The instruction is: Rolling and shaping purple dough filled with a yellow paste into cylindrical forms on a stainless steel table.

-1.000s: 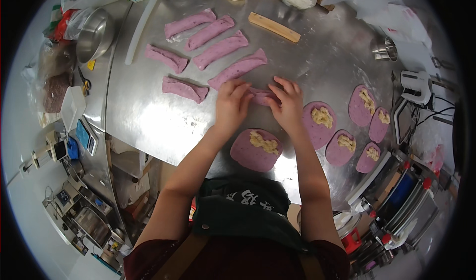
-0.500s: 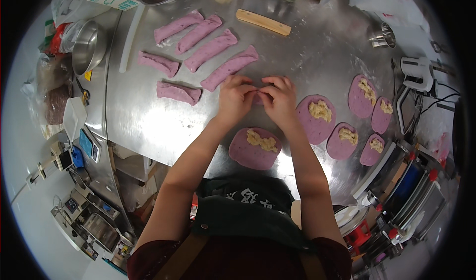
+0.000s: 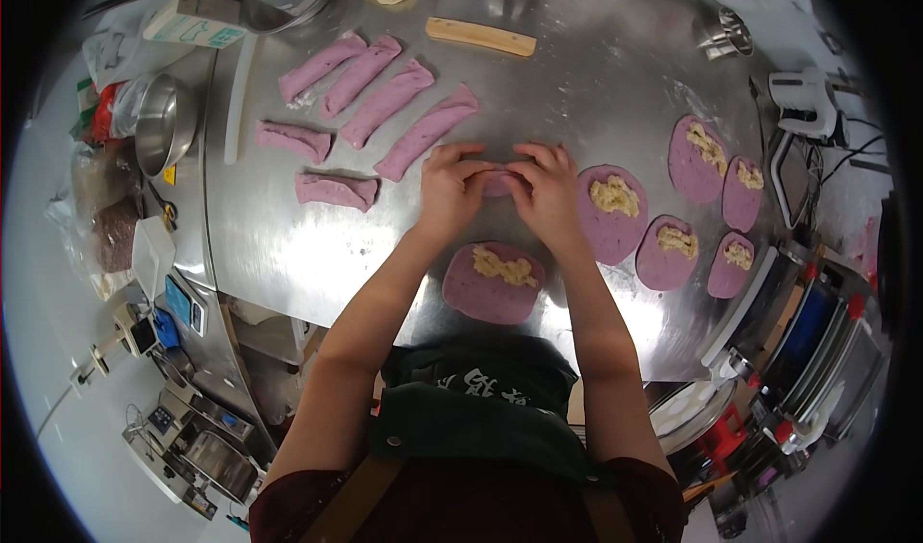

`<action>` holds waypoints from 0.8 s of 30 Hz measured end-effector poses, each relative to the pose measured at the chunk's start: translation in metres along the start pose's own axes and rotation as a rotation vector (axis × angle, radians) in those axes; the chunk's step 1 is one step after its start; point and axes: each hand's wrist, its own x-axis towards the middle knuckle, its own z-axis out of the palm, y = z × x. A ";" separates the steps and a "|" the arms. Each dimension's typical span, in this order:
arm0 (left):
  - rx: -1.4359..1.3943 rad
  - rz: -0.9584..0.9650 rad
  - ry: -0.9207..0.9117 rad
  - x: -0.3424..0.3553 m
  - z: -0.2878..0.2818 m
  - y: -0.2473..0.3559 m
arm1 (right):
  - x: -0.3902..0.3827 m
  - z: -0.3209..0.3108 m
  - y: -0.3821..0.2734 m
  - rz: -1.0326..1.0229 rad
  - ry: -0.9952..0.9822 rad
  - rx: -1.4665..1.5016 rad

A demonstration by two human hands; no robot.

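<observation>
My left hand and my right hand meet over a small purple dough roll, fingertips and thumbs pinching its edge. Much of that roll is hidden by the fingers. Nearer to me lies a flat oval of purple dough with a pale yellow lumpy filling along its far side. Just right of my right hand rests a larger filled dough oval. Beyond my left hand is a long, closed dough roll, and several similar rolls lie to its left.
More filled dough ovals lie at the right of the steel table. A wooden bar and a white rod rest on it. A steel bowl and scissors are at left, a white hand mixer at right.
The whole view has shifted a little, so the table's things sit differently in it. My hands stay at the same dough, with slightly more of it showing between them.
</observation>
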 end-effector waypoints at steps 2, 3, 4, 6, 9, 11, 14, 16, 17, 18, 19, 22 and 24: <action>-0.001 -0.049 0.024 -0.001 0.002 -0.002 | 0.001 0.000 0.000 0.024 -0.057 0.054; -0.004 -0.041 0.015 -0.001 0.002 -0.003 | 0.000 0.000 0.001 0.033 -0.048 0.051; 0.001 -0.046 0.009 -0.001 0.003 -0.004 | 0.000 0.001 0.001 0.019 -0.027 0.053; 0.003 -0.045 -0.002 0.000 0.002 -0.003 | 0.000 0.001 0.000 0.012 0.000 0.052; 0.082 0.047 0.010 0.003 0.000 0.001 | -0.003 0.001 -0.005 0.037 0.074 0.032; 0.149 0.154 -0.003 0.006 0.002 0.003 | -0.006 0.002 -0.006 0.046 0.084 0.016; 0.157 0.118 -0.030 0.010 0.003 0.005 | -0.009 0.009 -0.001 0.061 0.074 0.041; 0.166 0.105 -0.063 0.010 0.002 0.002 | -0.009 0.011 0.000 0.056 0.072 0.032; 0.175 0.088 -0.092 0.010 0.002 0.001 | -0.009 0.011 0.001 0.046 0.067 0.024; 0.174 0.091 -0.096 0.010 0.001 0.001 | -0.010 0.009 0.001 0.050 0.070 0.023; 0.182 0.108 -0.096 0.010 -0.001 0.001 | -0.011 0.006 0.000 0.087 0.095 0.067; 0.183 0.136 -0.096 0.013 -0.002 0.009 | -0.015 -0.006 0.003 0.110 0.103 0.058; 0.177 0.146 -0.094 0.014 0.001 0.013 | -0.018 -0.009 0.005 0.096 0.084 0.004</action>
